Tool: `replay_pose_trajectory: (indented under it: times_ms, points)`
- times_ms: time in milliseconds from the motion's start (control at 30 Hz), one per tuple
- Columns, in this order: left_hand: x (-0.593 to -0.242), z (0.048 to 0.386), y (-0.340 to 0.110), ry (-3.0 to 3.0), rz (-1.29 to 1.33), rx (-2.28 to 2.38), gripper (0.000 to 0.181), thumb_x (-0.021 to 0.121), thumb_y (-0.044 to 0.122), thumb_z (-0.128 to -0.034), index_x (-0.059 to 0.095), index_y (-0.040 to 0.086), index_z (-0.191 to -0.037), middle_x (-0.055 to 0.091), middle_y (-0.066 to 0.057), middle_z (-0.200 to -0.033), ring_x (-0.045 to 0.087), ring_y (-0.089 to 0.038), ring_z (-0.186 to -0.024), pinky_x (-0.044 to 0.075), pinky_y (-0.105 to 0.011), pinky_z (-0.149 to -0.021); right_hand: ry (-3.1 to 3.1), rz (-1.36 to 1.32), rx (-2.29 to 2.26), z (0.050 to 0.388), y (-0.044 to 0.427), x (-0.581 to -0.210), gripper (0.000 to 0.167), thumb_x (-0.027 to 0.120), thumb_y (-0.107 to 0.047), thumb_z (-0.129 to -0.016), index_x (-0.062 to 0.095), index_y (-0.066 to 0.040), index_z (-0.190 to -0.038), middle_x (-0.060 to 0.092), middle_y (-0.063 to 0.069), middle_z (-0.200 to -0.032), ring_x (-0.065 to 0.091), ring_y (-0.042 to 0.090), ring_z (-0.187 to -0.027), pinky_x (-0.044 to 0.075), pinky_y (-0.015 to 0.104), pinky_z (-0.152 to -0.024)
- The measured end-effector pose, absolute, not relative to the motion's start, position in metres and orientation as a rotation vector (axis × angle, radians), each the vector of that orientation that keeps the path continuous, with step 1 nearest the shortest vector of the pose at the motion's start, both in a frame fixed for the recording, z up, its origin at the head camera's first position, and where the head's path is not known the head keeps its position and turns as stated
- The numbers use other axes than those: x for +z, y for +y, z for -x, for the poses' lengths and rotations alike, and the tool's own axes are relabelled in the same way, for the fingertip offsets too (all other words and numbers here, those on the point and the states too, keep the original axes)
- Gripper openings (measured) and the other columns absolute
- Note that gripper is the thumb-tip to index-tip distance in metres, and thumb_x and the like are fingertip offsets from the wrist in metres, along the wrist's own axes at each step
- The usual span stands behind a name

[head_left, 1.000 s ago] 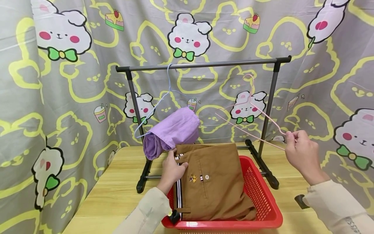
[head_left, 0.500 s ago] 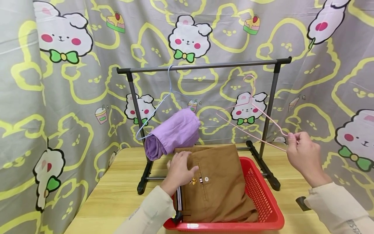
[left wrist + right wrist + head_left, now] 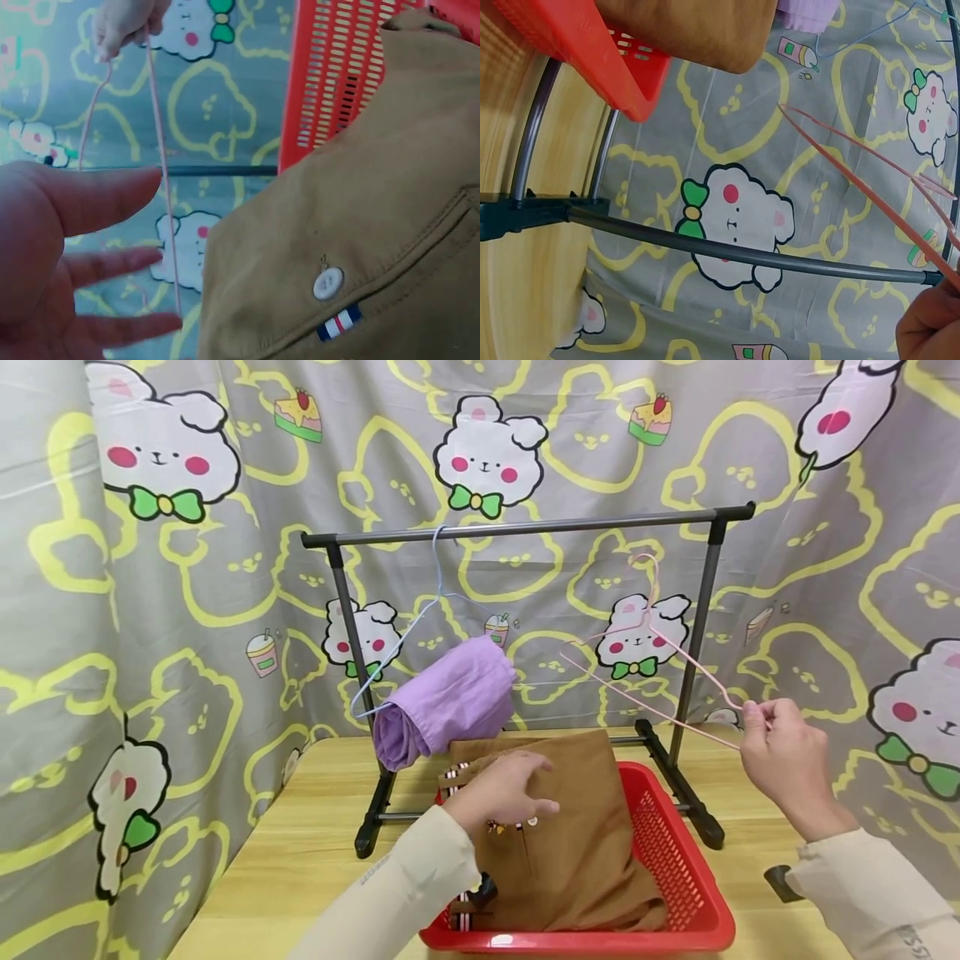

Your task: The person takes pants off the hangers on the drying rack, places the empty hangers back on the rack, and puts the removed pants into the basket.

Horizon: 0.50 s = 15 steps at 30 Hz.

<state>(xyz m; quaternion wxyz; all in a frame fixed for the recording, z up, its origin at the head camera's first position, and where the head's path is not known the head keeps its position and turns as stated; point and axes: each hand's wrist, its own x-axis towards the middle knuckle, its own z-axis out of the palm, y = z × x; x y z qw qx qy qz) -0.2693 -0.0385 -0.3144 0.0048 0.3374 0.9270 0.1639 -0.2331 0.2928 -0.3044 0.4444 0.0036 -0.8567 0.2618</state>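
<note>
From the head, see the right-hand grip (image 3: 787, 762) closed round one lower corner of a slim pink wire hanger (image 3: 649, 615), raised well apart from the brown cloth trousers (image 3: 577, 852). Find those folded in a red perforated plastic basket (image 3: 600, 941) on the pale wood-grain bench (image 3: 277, 827). Over them, note the left-hand grip (image 3: 513, 793), spread wide and holding nothing; hard to tell from above whether touching the cloth. Behind, see a dark metal rack (image 3: 555, 527) with a pale blue wire hanger (image 3: 439, 568) and a rolled lilac garment (image 3: 450, 693). From the left wrist, see thumb and fingers apart beside the trousers, near a round white button (image 3: 328, 283). Judge this a moment for gathering the trousers: best to take all layers together at the fold and lift without dragging on the basket. From the right wrist, see pink wire running from the fist at the edge of view. Keep that corner firmly held and the long bar steady, turned toward the cloth.
</note>
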Motion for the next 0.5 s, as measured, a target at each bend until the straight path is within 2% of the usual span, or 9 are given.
replay_pose_trajectory:
  times_ms: [100, 233, 500]
  points:
    - [-0.312, 0.273, -0.025, 2.793, -1.113, 0.408, 0.045, 0.071, 0.034, -0.0883, 0.060, 0.016, -0.128, 0.060, 0.001, -0.127, 0.053, -0.014, -0.119, 0.039, -0.027, -0.100, -2.131, -0.017, 0.642, 0.232, 0.293, -0.305, 0.027, 0.043, -0.013, -0.101, 0.050, 0.010, -0.090, 0.053, 0.022, -0.069, 0.051, 0.047, -0.066, 0.033, 0.056, -0.063]
    - [-0.314, 0.280, -0.008, 2.723, -1.085, 0.323, 0.044, 0.072, 0.034, -0.0876, 0.061, 0.021, -0.127, 0.061, 0.005, -0.125, 0.053, -0.012, -0.115, 0.042, -0.027, -0.095, -2.135, -0.019, 0.638, 0.233, 0.293, -0.304, 0.027, 0.043, -0.014, -0.101, 0.050, 0.010, -0.090, 0.054, 0.023, -0.069, 0.051, 0.048, -0.066, 0.034, 0.056, -0.062]
    - [-0.332, 0.293, 0.014, 2.777, -0.925, 0.118, 0.046, 0.077, 0.031, -0.0826, 0.062, 0.023, -0.126, 0.061, 0.005, -0.124, 0.053, -0.011, -0.117, 0.044, -0.024, -0.089, -2.127, -0.031, 0.628, 0.235, 0.291, -0.303, 0.026, 0.043, -0.013, -0.100, 0.051, 0.010, -0.091, 0.054, 0.022, -0.068, 0.051, 0.045, -0.066, 0.034, 0.056, -0.063]
